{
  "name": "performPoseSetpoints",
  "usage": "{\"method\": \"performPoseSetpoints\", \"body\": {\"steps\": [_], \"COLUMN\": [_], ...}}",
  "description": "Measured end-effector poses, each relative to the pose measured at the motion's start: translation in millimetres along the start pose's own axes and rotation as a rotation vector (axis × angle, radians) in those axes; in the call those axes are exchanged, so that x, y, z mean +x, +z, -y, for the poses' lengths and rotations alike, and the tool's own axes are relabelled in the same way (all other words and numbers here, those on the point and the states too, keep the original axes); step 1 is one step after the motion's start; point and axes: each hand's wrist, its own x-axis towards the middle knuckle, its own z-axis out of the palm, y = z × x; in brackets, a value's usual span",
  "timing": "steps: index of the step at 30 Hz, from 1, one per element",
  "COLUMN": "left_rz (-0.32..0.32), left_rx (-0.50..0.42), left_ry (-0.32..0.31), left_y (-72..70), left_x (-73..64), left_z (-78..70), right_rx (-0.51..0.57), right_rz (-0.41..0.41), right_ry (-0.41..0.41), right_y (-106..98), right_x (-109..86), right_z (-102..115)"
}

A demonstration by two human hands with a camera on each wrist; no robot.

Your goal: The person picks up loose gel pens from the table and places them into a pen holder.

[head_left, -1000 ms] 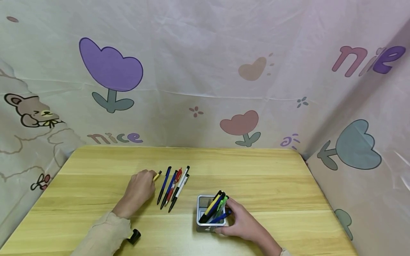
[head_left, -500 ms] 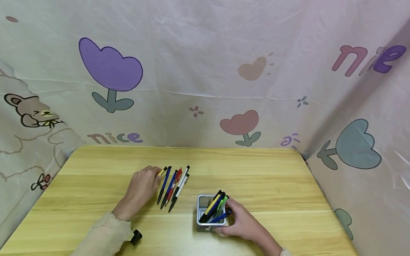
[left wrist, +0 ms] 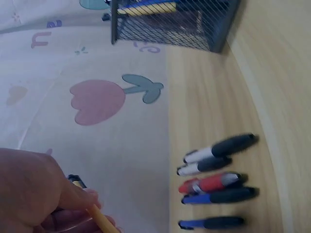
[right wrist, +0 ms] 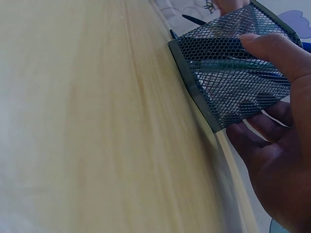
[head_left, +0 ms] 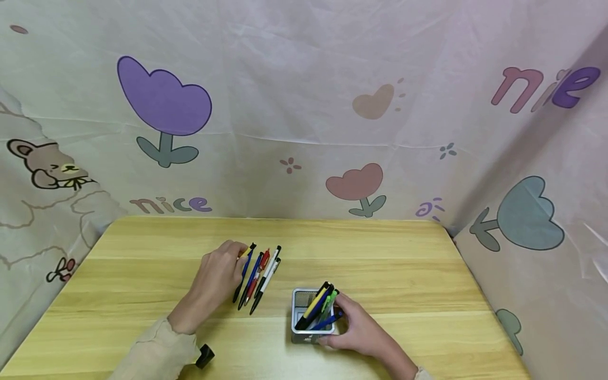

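My left hand (head_left: 216, 277) pinches a yellow pen (left wrist: 100, 219) with a black end between thumb and fingers. It is held over the left side of a row of pens on the table. In that row lie blue pens (head_left: 252, 275), a red pen (head_left: 264, 259) and white pens (head_left: 272, 270) with black grips, all slanting alike. My right hand (head_left: 363, 327) grips the right side of a square mesh pen holder (head_left: 304, 338), thumb on one face and fingers on another in the right wrist view. Yellow-and-black, green (head_left: 328, 303) and blue pens lean inside the holder.
The light wooden table (head_left: 389, 264) carries everything. A pale cloth (head_left: 266, 79) printed with flowers and a bear hangs behind it and at both sides. A black piece (head_left: 205, 356) shows beside the left sleeve.
My left hand has moved slightly away from me and to the right with the yellow pen, from beside the row to over its left pen. The right hand and holder stay put.
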Motion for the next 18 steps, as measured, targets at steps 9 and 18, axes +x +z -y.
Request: {"method": "performPoseSetpoints", "body": {"steps": [9,18], "left_rz": [-0.103,-0.148], "left_rx": [-0.107,-0.215], "left_ry": [0.069,0.157], "left_y": [-10.9,-20.8], "left_x": [1.7,4.4], "left_z": [-23.9,-45.9], "right_rx": [0.0,-0.013], "right_rz": [0.0,-0.008], "right_ry": [-0.012,-0.011], "right_y": [0,0], "right_x": [0.4,-0.2], "right_z": [-1,-1]}}
